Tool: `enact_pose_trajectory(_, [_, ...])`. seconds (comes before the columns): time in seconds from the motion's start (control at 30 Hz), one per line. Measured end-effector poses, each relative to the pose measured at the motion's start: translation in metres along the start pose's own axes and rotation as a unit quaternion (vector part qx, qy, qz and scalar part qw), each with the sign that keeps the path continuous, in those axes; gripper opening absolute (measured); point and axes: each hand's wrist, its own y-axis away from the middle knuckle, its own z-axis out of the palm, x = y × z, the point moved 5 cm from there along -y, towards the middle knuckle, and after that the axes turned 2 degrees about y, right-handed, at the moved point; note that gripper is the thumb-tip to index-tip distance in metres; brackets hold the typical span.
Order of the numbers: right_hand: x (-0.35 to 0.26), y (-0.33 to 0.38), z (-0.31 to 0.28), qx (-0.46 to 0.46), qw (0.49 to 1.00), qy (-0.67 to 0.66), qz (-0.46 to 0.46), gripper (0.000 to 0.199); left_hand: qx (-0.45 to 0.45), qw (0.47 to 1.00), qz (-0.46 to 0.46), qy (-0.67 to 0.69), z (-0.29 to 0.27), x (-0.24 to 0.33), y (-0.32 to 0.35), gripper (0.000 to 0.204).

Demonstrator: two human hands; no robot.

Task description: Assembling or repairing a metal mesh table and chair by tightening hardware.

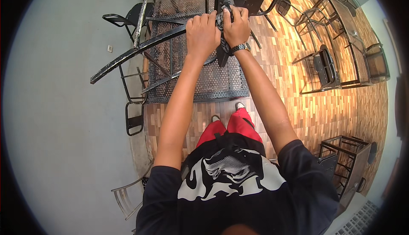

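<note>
A black metal chair point(200, 73) with a perforated mesh seat and curved tube frame is held up in front of me, tilted over the floor. My left hand point(202, 34) is closed around a curved black frame bar. My right hand point(237, 27), with a wristwatch on the wrist, grips a dark patterned cloth point(222, 32) pressed against the frame right beside the left hand. The two hands touch each other. My red trousers and shoes show below the chair.
Other black metal chairs point(128, 20) stand at the left by the pale wall. Tables with metal frames and more chairs point(326, 66) stand at the right on the wood-pattern floor. A dark table point(349, 158) is near my right elbow.
</note>
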Motion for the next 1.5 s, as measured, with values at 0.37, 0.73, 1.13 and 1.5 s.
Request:
enact_pose_trajectory(0.37, [0.011,0.046,-0.007,0.09,0.99,-0.1,-0.033,0.033,-0.006,1.0,0.003,0.001,0.003,0.001,0.001,0.061])
enact_pose_trajectory(0.73, [0.001,0.019,-0.015,-0.048,0.996,-0.058,-0.04,0.028,-0.007,0.999,-0.007,0.032,-0.001,-0.001,-0.001,0.057])
enact_pose_trajectory(1.13, [-0.002,-0.055,0.011,-0.209,0.977,-0.037,-0.024,0.03,0.063,0.994,-0.08,0.05,0.003,0.009,-0.011,0.026])
enact_pose_trajectory(1.5, [0.045,-0.122,0.077,-0.297,0.955,-0.022,-0.018,0.039,0.102,0.984,-0.139,-0.044,0.009,0.008,-0.015,0.017])
